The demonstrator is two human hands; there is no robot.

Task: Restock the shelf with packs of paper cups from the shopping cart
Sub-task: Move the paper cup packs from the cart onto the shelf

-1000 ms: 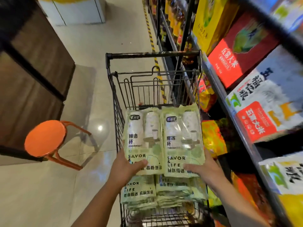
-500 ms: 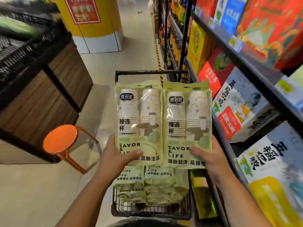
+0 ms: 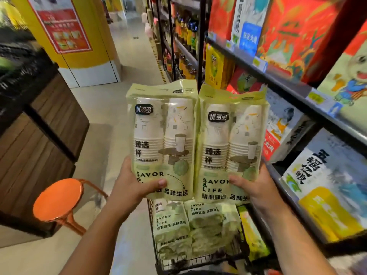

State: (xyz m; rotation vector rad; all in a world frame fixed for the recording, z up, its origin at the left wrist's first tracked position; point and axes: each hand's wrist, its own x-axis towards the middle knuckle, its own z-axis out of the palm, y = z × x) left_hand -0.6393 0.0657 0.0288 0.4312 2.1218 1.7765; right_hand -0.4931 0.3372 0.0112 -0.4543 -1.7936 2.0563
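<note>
Head view. Left hand (image 3: 135, 188) holds a pale-green plastic pack of white paper cups (image 3: 160, 135) upright, grip clamped on its lower end; right hand (image 3: 257, 187) holds a second identical pack (image 3: 231, 147) likewise. The packs touch, raised above a black wire shopping cart (image 3: 190, 262) containing more packs (image 3: 206, 221), left of the dark metal shelf (image 3: 288, 87).
</note>
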